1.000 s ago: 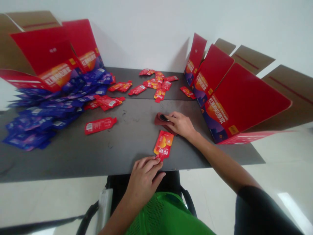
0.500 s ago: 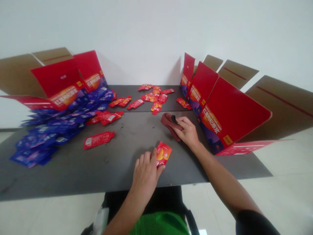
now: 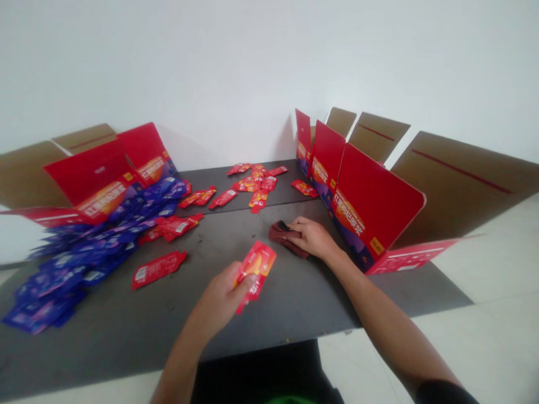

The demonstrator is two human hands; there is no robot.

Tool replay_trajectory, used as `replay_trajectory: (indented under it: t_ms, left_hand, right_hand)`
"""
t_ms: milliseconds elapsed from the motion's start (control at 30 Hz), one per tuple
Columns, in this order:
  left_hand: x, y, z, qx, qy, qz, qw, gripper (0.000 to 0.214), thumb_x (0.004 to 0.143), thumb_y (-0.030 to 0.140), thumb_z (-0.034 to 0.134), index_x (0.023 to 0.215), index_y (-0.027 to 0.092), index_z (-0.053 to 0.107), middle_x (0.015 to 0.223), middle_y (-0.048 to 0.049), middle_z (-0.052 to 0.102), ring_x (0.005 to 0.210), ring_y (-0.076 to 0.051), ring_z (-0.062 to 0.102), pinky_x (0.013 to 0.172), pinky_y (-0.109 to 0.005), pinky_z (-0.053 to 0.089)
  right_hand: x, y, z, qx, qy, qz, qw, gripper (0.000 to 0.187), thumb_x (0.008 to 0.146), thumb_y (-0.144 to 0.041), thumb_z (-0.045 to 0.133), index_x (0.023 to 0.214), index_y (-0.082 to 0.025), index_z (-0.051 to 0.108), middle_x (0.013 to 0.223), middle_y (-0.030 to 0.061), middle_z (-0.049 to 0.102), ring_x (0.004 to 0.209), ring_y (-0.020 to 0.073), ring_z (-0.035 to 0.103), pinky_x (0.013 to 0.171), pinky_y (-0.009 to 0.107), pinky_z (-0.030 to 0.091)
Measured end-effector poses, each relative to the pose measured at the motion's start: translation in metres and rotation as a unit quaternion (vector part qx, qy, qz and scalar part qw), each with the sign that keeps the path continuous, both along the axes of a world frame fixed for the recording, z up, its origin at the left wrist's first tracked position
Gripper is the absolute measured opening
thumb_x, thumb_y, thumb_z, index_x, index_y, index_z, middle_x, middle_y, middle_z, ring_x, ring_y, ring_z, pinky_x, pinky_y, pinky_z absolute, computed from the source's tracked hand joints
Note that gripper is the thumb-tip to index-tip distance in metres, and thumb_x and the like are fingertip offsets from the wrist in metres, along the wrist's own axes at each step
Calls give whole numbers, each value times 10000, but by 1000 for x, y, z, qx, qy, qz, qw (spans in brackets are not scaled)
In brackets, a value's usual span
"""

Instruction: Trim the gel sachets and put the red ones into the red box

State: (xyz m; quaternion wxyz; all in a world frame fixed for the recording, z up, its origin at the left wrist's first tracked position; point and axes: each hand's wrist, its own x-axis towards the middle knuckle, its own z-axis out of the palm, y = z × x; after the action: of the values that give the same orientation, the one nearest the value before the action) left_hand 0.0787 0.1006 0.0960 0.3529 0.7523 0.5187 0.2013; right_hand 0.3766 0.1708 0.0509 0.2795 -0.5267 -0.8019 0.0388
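My left hand (image 3: 219, 297) is closed on a red and orange sachet (image 3: 256, 265) and holds it lifted above the dark grey table (image 3: 295, 303), near the front edge. My right hand (image 3: 309, 237) lies to the right, fingers closed over a dark red cloth (image 3: 283, 234) that rests on the table, with a small black object on top of it. A single red sachet (image 3: 158, 268) lies flat to the left of my left hand.
A heap of blue sachets (image 3: 84, 247) spreads over the left of the table below an open red box (image 3: 90, 179). Several red sachets (image 3: 252, 182) are scattered at the back. Open red boxes (image 3: 362, 207) inside brown cartons (image 3: 458, 185) line the right side.
My left hand has picked the red and orange sachet up off the table and raised it. The camera has tilted upward. My right hand has stayed on the cloth.
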Motion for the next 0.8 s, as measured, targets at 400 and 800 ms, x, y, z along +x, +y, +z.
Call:
replay_trajectory:
  t_ms: [400, 800]
  left_hand:
    - [177, 171, 20, -118, -233, 55, 964, 283, 1052, 377, 475, 1031, 131, 612, 740, 7, 606, 565, -93, 588, 534, -207, 461]
    - [297, 262, -26, -162, -198, 29, 966, 381, 982, 374, 634, 1296, 162, 599, 1279, -108, 624, 1081, -240, 651, 905, -451, 575]
  right_hand:
    - [-14, -7, 7, -55, -34, -7, 998, 347, 954, -407, 659, 1279, -299, 714, 1088, 55, 713, 953, 190, 686, 771, 254, 498]
    - [-18, -10, 15, -99, -57, 3, 993, 214, 964, -383, 619, 1016, -250, 779, 1091, 57, 708, 987, 216, 666, 828, 284, 499]
